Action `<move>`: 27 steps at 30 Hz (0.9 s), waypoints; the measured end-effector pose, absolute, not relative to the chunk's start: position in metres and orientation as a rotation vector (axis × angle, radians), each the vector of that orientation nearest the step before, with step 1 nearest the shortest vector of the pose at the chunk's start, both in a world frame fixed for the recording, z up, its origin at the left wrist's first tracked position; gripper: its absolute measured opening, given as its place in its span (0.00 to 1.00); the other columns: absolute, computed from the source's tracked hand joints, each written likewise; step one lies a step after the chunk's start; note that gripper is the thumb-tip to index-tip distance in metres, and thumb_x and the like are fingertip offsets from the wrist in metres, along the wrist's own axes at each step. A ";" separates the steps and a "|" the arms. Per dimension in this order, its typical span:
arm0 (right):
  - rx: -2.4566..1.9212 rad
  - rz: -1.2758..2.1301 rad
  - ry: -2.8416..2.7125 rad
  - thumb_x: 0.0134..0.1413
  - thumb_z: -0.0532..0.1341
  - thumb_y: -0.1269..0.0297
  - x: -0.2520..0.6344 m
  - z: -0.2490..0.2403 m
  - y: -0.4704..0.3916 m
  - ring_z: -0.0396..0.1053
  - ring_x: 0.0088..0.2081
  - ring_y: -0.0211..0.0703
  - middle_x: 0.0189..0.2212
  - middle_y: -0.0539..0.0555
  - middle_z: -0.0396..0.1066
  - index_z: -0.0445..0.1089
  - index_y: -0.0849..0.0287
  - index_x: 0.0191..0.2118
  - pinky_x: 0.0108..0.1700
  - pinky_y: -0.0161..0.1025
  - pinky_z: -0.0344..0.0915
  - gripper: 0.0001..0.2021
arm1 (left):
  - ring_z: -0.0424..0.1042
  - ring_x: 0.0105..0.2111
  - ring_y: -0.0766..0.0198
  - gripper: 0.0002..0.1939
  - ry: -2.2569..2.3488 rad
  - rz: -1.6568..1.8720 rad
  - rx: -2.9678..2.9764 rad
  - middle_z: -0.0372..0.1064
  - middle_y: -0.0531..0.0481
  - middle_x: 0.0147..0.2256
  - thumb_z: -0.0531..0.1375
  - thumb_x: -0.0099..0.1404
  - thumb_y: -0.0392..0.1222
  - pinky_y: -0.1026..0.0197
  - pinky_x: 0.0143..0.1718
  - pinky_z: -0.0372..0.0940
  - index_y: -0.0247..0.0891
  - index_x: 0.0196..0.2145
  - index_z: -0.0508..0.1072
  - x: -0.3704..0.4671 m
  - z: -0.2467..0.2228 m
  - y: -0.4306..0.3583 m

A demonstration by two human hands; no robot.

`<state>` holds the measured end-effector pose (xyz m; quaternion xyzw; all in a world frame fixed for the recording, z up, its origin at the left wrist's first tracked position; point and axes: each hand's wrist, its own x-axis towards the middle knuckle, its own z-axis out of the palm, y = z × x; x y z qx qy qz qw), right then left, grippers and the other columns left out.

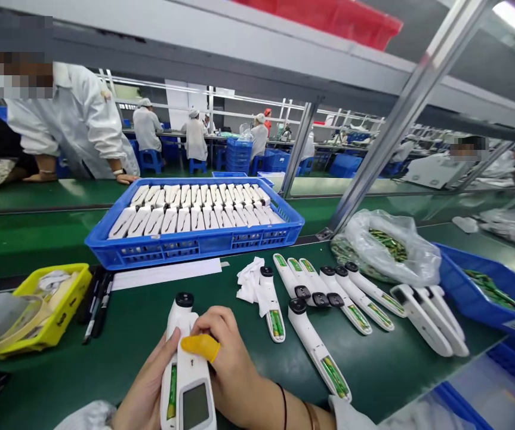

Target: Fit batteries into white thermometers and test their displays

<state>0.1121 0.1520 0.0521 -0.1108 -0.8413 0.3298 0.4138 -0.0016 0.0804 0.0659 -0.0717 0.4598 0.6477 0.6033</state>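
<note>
In the head view, my left hand [143,385] is closed around a white handheld infrared thermometer [173,322] with a black head and green batteries [172,391] in its uncovered bay. A white part with a grey display [195,406] lies right against it; I cannot tell whether this is a second thermometer. My right hand [234,370] grips the display part, a yellow finger cot [201,346] on one finger pressing its upper face. To the right lies a thermometer [315,346] with its batteries showing. Another thermometer [274,310] lies beside a crumpled white tissue [252,279].
A blue crate [212,242] holds rows of white thermometers. More thermometers [351,301] lie at right, near a plastic bag [418,254] of batteries and a blue bin [476,310]. Pens [100,304] and a yellow tray [67,316] sit left. A co-worker [73,119] leans opposite.
</note>
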 end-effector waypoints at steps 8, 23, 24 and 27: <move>-0.433 1.485 -2.070 0.62 0.51 0.72 0.118 0.084 0.155 0.64 0.55 0.44 0.53 0.56 0.66 0.70 0.56 0.53 0.60 0.45 0.58 0.18 | 0.76 0.33 0.59 0.23 1.281 1.944 0.123 0.73 0.48 0.36 0.58 0.66 0.34 0.61 0.34 0.74 0.50 0.57 0.62 -0.022 0.061 0.089; -0.737 1.405 -2.089 0.60 0.52 0.65 0.129 0.116 0.193 0.68 0.45 0.51 0.47 0.61 0.64 0.53 0.58 0.61 0.47 0.53 0.68 0.24 | 0.62 0.57 0.58 0.32 1.253 1.791 0.576 0.50 0.47 0.62 0.47 0.69 0.59 0.56 0.56 0.61 0.59 0.65 0.35 0.024 0.120 0.144; -0.753 1.542 -1.988 0.61 0.50 0.63 0.133 0.121 0.208 0.70 0.42 0.50 0.45 0.60 0.66 0.50 0.58 0.62 0.43 0.51 0.71 0.23 | 0.61 0.58 0.56 0.35 1.274 1.760 0.687 0.47 0.43 0.64 0.44 0.69 0.62 0.53 0.56 0.61 0.55 0.66 0.31 0.026 0.119 0.149; -0.842 1.639 -1.906 0.66 0.42 0.61 0.147 0.142 0.267 0.73 0.36 0.46 0.39 0.60 0.70 0.45 0.62 0.61 0.33 0.46 0.74 0.21 | 0.59 0.59 0.49 0.43 1.370 1.709 0.863 0.51 0.35 0.61 0.44 0.65 0.68 0.46 0.61 0.53 0.42 0.67 0.32 0.028 0.096 0.152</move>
